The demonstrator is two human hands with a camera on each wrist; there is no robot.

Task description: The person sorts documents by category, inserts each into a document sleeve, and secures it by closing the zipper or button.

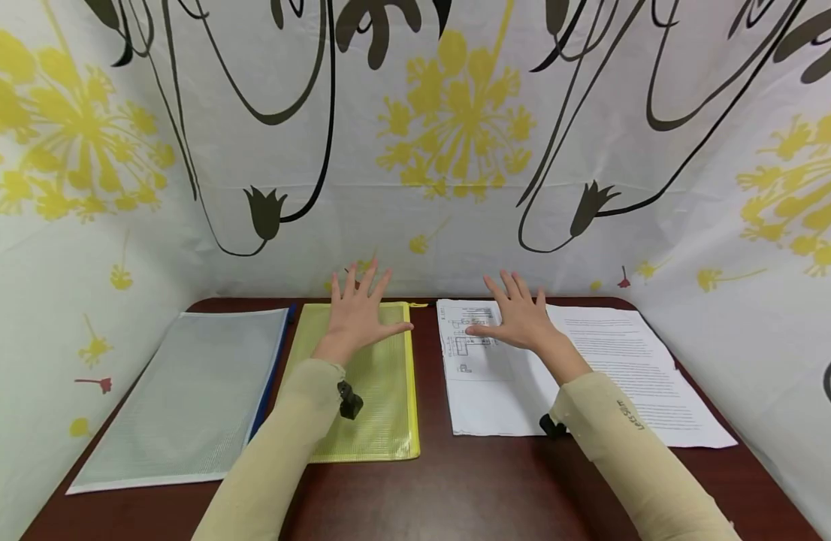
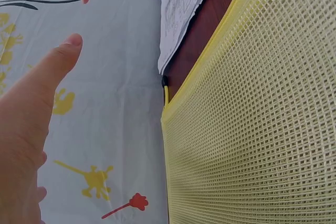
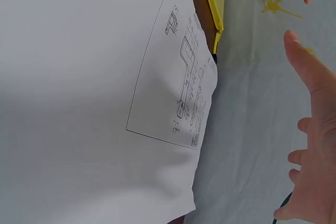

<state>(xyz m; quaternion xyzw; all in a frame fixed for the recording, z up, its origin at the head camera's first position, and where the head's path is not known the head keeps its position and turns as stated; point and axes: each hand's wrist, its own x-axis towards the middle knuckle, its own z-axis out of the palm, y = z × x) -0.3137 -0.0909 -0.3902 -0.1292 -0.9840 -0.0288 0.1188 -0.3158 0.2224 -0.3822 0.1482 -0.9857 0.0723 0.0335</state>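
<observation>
Above a yellow mesh pouch (image 1: 382, 398), the left hand (image 1: 355, 315) spreads its fingers; above printed papers (image 1: 483, 406), the right hand (image 1: 521, 319) does likewise. The dark reddish-brown worktop (image 1: 456, 496) beneath also bears a pale pouch (image 1: 192, 391) at left; white flower-printed cloth (image 1: 368, 225) walls it on three sides.

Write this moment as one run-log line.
left hand: spread over yellow rectangular mesh pouch | right hand: spread over white printed paper sheets

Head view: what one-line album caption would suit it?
Left hand spread above a yellow mesh pouch, right hand spread above printed sheets, a whitish, blue-edged pouch lying at far left.
</observation>
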